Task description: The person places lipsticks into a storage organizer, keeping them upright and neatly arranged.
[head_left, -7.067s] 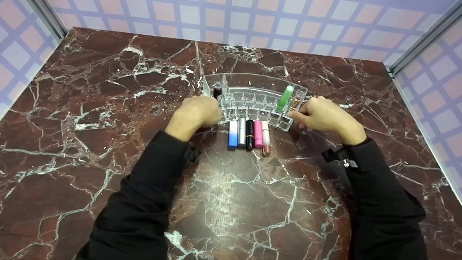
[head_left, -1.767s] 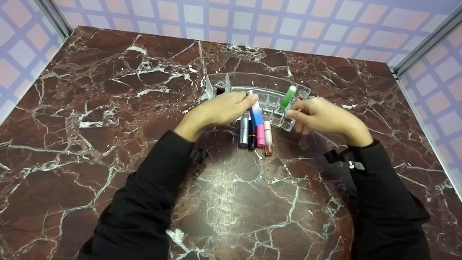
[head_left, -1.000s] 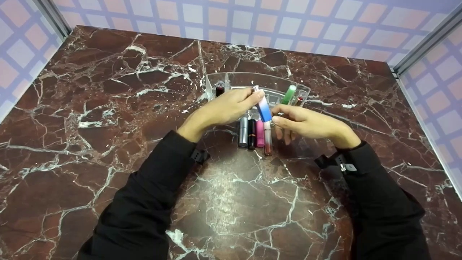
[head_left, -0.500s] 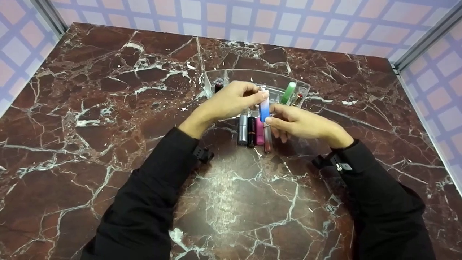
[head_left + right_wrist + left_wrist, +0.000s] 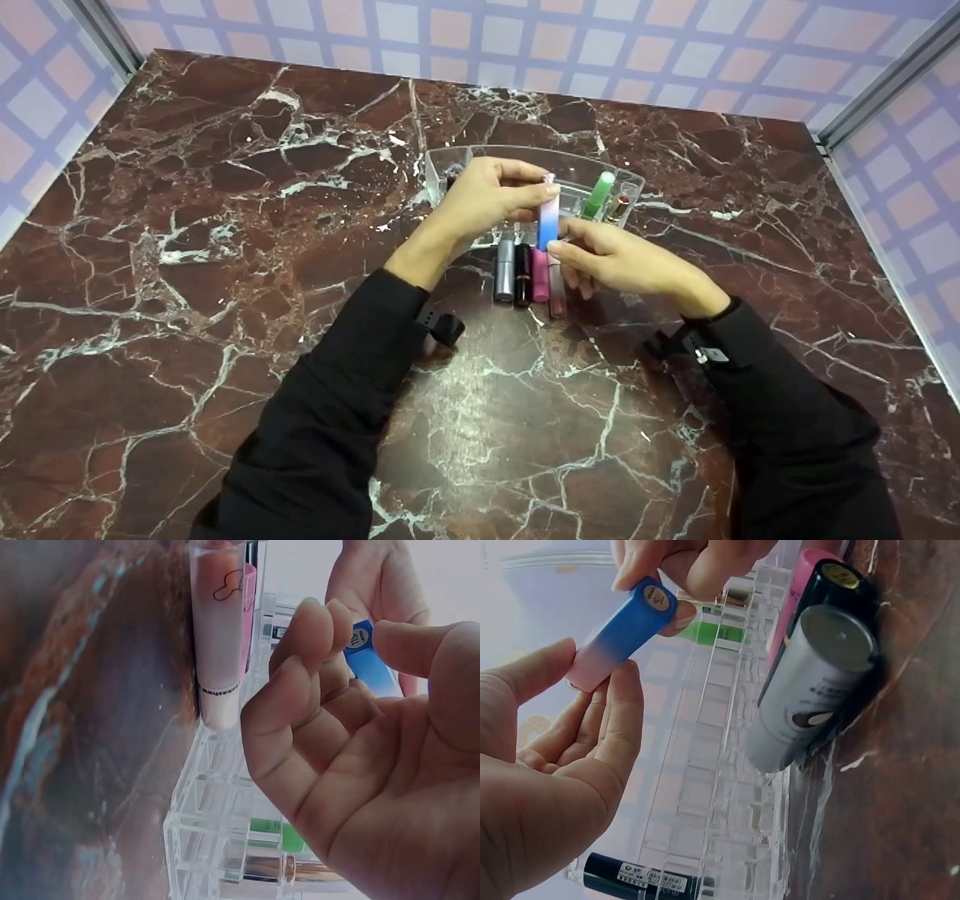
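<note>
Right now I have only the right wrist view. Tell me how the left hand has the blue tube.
Observer: The left hand pinches the blue tube by its pale pink end, between thumb and fingers.
Operator: Good. Now report what is in the left end of the clear holder.
Observer: In the left wrist view, a black tube stands in that end.
Operator: Then give me the far left of the loose tubes in front.
Observer: A silver tube ends them on that side, as the head view shows.
</note>
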The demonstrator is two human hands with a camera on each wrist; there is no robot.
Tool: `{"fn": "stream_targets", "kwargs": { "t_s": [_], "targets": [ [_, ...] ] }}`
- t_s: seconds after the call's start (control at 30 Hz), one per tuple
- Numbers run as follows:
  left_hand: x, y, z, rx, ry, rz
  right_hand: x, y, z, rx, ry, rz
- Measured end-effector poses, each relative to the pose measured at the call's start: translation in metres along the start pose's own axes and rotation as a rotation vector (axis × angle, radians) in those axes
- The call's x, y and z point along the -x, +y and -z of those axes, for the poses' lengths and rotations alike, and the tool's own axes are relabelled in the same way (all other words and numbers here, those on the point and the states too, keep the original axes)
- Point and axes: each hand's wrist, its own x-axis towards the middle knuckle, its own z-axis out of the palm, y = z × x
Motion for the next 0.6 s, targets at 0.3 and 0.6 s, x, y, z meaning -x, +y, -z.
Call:
{"fn": "stream_targets", "kwargs": {
  "t_s": [0.3, 0.6],
  "targets": [
    [-0.001, -0.0015, -0.0058, -0.016, -0.006, -0.029, 0.0005, -0.0005, -0.0022, 0.007, 0.005, 0.008],
    [0.001, 0.0003, -0.0035, -0.032, -0.007, -0.048, -0.0001, -0.0001, -0.0014, 0.021, 0.018, 0.005]
  ]
}}
